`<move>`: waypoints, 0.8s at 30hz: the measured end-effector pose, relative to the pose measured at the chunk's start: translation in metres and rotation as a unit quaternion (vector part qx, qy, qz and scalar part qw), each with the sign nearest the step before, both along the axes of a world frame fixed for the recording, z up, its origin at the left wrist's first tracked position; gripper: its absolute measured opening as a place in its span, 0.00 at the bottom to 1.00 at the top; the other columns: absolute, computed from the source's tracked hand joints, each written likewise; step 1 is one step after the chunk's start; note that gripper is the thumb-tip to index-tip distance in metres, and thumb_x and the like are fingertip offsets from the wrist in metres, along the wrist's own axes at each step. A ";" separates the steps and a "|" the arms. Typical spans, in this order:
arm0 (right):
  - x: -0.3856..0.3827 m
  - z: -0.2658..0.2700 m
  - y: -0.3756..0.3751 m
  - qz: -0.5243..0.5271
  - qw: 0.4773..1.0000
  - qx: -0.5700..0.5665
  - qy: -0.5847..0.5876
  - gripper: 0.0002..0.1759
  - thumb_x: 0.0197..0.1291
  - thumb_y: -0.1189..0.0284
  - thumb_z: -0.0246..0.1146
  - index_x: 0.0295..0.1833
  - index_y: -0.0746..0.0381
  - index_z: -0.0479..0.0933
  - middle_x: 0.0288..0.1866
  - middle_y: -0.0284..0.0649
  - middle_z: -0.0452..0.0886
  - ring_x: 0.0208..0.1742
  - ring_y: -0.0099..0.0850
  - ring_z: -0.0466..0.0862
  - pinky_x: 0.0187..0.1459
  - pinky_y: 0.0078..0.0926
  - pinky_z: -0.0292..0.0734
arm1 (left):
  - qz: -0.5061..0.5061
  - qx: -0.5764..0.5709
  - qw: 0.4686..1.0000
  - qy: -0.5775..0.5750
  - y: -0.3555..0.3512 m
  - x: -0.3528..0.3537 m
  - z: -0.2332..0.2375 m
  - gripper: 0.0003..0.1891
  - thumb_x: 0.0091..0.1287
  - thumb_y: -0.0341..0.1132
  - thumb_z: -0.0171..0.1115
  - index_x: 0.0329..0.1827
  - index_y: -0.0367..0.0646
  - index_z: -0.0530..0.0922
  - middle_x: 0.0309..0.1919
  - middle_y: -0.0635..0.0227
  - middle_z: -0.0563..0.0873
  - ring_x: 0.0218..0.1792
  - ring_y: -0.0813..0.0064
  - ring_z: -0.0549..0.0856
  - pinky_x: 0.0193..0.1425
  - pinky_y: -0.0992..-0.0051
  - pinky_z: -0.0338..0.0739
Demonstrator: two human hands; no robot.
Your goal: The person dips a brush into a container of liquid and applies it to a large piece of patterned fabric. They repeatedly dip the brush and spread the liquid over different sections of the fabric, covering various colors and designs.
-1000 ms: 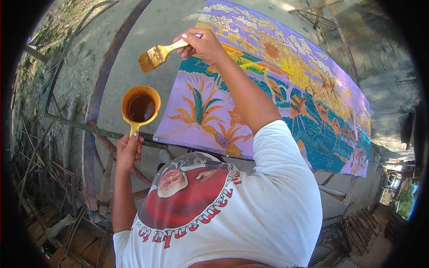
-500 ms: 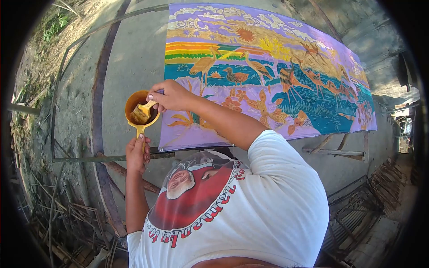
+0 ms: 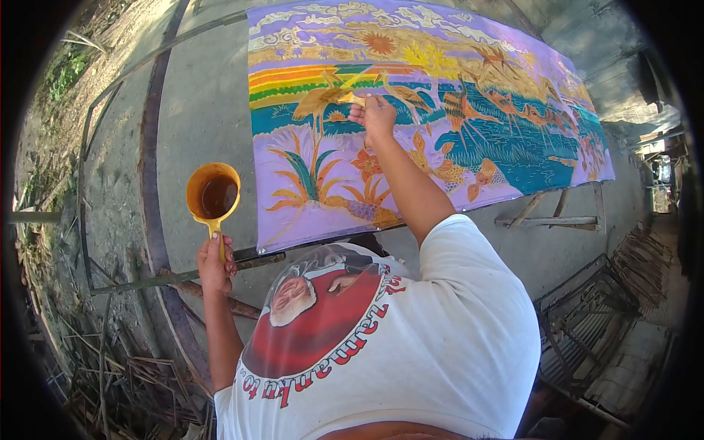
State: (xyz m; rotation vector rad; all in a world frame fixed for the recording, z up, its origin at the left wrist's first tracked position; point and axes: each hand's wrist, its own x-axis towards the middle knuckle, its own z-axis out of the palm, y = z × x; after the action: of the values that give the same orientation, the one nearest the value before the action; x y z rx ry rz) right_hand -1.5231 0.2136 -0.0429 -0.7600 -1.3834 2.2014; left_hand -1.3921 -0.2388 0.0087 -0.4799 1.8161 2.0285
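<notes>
Your left hand [image 3: 215,265], fingers wrapped, holds the cup [image 3: 194,192] by its handle [image 3: 215,226] beside the cloth [image 3: 277,143], mouth up, presumably to retain liquid [image 3: 218,196]. Your right hand [image 3: 375,117] pinches the brush [image 3: 355,97] over the cloth, arm [image 3: 414,176] extended, presumably for reach.

Wooden frame [image 3: 132,284] above grey ground [image 3: 205,110]; painted cloth [image 3: 440,121] spread on frame, lower edge near pole.

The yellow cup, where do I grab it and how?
Probably by its handle, coming from the person's side, where the left hand grips it. The handle is slim and sticks out that way from the cup; the open top shows brown liquid inside, so keep it level.
</notes>
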 end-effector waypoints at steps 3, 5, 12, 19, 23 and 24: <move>0.006 -0.020 0.043 -0.086 0.995 0.028 -0.033 0.13 0.75 0.71 0.56 0.50 0.71 0.79 0.31 0.45 0.84 0.23 0.29 0.84 0.25 0.29 0.84 | 0.000 0.000 1.000 -0.002 -0.003 0.002 0.001 0.21 0.78 0.53 0.58 0.41 0.41 0.79 0.17 0.76 0.72 0.12 0.86 0.67 0.15 0.81 0.60; 0.008 -0.018 0.045 -0.122 0.990 0.044 -0.047 0.13 0.76 0.71 0.54 0.49 0.71 0.78 0.30 0.45 0.83 0.23 0.29 0.84 0.25 0.29 0.85 | 0.000 -0.002 1.000 -0.003 -0.004 0.001 0.002 0.20 0.78 0.52 0.58 0.41 0.41 0.79 0.17 0.76 0.72 0.12 0.86 0.66 0.15 0.81 0.60; -0.008 -0.016 -0.012 -0.094 0.994 0.058 -0.027 0.10 0.71 0.72 0.58 0.43 0.71 0.77 0.26 0.44 0.82 0.20 0.29 0.82 0.20 0.28 0.78 | -0.012 0.002 1.000 -0.001 -0.003 -0.003 0.002 0.21 0.78 0.53 0.59 0.41 0.41 0.79 0.17 0.76 0.73 0.12 0.87 0.67 0.14 0.82 0.60; 0.006 -0.033 0.062 -0.175 0.977 0.114 -0.032 0.10 0.68 0.74 0.58 0.36 0.69 0.77 0.20 0.41 0.78 0.16 0.29 0.78 0.17 0.29 0.74 | -0.021 0.008 1.000 -0.003 -0.005 -0.002 0.003 0.21 0.79 0.53 0.58 0.41 0.41 0.79 0.17 0.76 0.73 0.12 0.86 0.67 0.14 0.82 0.60; 0.011 -0.026 0.088 -0.180 0.970 0.149 -0.067 0.09 0.73 0.74 0.55 0.42 0.70 0.77 0.25 0.43 0.81 0.19 0.28 0.80 0.19 0.27 0.79 | -0.021 0.008 1.000 0.006 -0.005 0.000 0.002 0.21 0.78 0.53 0.58 0.41 0.41 0.79 0.17 0.76 0.73 0.12 0.86 0.67 0.14 0.82 0.60; 0.011 -0.021 0.089 -0.197 0.969 0.130 -0.068 0.10 0.73 0.74 0.55 0.43 0.70 0.77 0.25 0.43 0.81 0.19 0.28 0.80 0.19 0.27 0.79 | -0.021 0.009 1.000 0.000 -0.007 -0.001 0.002 0.21 0.78 0.53 0.58 0.41 0.41 0.79 0.17 0.76 0.73 0.12 0.86 0.67 0.14 0.82 0.61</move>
State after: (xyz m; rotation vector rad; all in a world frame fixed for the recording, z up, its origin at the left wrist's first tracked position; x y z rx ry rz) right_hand -1.5118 0.3022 -0.0644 -1.0034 -1.4066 1.6534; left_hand -1.3927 -0.2456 0.0105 -0.4338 1.7912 2.0149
